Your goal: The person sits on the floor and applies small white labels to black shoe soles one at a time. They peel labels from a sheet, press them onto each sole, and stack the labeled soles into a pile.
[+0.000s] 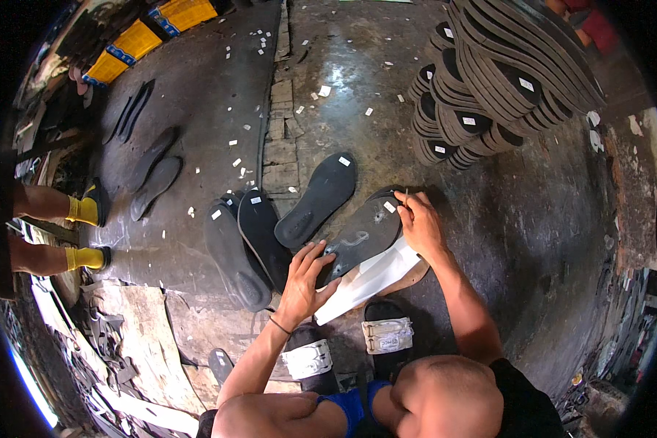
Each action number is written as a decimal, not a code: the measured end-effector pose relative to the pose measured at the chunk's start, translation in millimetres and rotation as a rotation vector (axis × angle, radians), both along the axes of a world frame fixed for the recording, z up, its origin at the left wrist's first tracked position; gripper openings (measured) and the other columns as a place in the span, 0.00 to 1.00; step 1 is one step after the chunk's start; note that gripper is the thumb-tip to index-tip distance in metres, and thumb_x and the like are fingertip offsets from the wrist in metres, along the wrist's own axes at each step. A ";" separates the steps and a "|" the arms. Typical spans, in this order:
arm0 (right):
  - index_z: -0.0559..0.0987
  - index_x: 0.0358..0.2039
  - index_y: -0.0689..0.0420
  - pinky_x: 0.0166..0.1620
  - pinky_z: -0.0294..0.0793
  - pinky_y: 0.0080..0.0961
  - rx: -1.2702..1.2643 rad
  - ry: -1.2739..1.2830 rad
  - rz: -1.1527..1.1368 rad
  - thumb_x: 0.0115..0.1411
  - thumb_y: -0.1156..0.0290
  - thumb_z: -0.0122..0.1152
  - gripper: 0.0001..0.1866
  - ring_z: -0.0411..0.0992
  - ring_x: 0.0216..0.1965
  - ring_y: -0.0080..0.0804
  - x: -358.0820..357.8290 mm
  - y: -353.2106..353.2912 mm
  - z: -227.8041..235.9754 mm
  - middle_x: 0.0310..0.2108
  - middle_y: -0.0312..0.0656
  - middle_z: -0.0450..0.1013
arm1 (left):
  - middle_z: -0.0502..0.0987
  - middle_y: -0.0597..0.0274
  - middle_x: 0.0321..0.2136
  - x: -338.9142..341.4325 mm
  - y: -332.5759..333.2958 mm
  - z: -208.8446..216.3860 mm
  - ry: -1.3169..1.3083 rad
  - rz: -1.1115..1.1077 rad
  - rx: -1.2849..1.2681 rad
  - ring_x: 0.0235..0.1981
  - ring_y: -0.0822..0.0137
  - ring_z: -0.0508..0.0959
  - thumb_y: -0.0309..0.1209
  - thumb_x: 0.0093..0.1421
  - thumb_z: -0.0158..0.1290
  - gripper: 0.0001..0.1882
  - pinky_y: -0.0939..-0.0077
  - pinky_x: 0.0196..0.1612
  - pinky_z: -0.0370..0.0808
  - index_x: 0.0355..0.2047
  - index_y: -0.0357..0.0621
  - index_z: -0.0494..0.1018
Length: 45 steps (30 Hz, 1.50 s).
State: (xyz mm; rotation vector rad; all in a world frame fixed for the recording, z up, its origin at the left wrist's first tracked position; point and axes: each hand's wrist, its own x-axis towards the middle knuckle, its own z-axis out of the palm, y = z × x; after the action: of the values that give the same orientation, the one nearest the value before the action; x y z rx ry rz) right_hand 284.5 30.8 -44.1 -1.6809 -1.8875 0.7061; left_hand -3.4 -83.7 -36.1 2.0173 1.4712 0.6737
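Low in front of me lies a dark grey shoe sole (363,235), with a small white label near its toe end and pale marks on its face. My left hand (301,281) rests on the heel end, its fingers stretched out and the thumb apart. At the toe end my right hand (422,226) grips the edge between bent fingers and thumb. A folded white sheet (372,277) sticks out along the sole's near side. Another black sole peeks out beyond the toe. Just to the left lie a single labelled sole (320,197) and a few overlapping soles (259,226).
Tall stacks of labelled soles (482,80) stand at the far right. Small white labels (324,91) are scattered over the floor. More soles (157,175) lie at left, near another person's yellow-socked feet (87,210). Yellow-and-blue boxes (135,51) stand far left. My sandals (387,336) are close below.
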 end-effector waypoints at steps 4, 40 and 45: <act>0.82 0.51 0.57 0.43 0.78 0.37 -0.029 0.032 -0.017 0.67 0.74 0.60 0.13 0.78 0.37 0.42 0.3 2.5 -2.3 0.42 0.46 0.76 | 0.67 0.51 0.68 -0.4 5.5 -0.8 -0.012 -0.034 -0.018 0.65 0.46 0.66 0.34 0.56 0.68 0.28 0.53 0.67 0.65 0.57 0.45 0.76; 0.80 0.47 0.57 0.39 0.78 0.28 -0.055 0.450 -0.131 0.71 0.64 0.61 0.11 0.81 0.39 0.29 -29.6 -13.2 34.0 0.39 0.41 0.82 | 0.71 0.42 0.60 -9.3 61.0 18.6 0.049 0.283 0.143 0.61 0.42 0.68 0.29 0.50 0.69 0.30 0.49 0.64 0.63 0.53 0.41 0.70; 0.79 0.52 0.57 0.50 0.77 0.42 0.130 0.087 -0.116 0.72 0.67 0.52 0.13 0.78 0.43 0.49 3.0 10.9 -0.2 0.41 0.49 0.79 | 0.70 0.45 0.63 8.9 17.6 -5.9 -0.097 0.107 0.028 0.63 0.43 0.67 0.31 0.52 0.69 0.27 0.49 0.66 0.62 0.52 0.43 0.74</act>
State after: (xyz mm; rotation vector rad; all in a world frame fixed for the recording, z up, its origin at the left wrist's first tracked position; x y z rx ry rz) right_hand 287.4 41.8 -44.3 -1.6356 -1.7233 0.5876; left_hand 5.4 -66.1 -42.0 1.9091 1.5280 0.8284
